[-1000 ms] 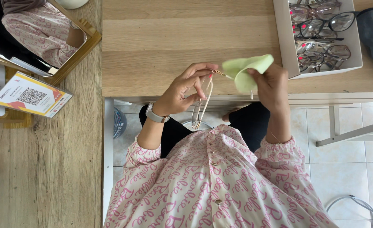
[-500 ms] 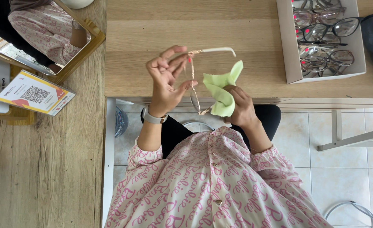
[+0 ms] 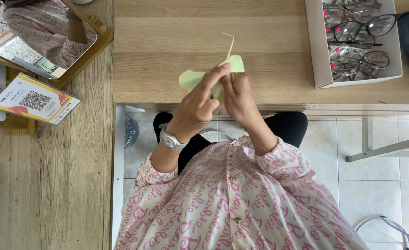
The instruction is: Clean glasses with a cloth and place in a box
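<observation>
A: What has changed in the head view since half a second ago?

B: Back then my left hand held the glasses up by the frame, with the lens side and a temple arm plainly showing, and my right hand kept the light green cloth bunched beside them. Now I have brought both hands together just above the near edge of the wooden table, and the cloth is wrapped over the glasses. Only 1 thin pale temple arm sticks out above the cloth, pointing away from me.

A: How is your grip?

B: My left fingers are closed on the cloth from the left side, index finger stretched across it. My right fingers are pinched on the cloth and whatever is inside it from the right. The 2 hands touch each other.

A: What can't you make out?

B: The lenses and most of the frame are hidden under the cloth and my fingers, so I cannot tell exactly which part I am pressing. My right fingertips are tucked out of sight. The white tray of other spectacles at the right is cut off at the top edge, and the mirror at the upper left is cropped too. A printed card stand sits below the mirror.
</observation>
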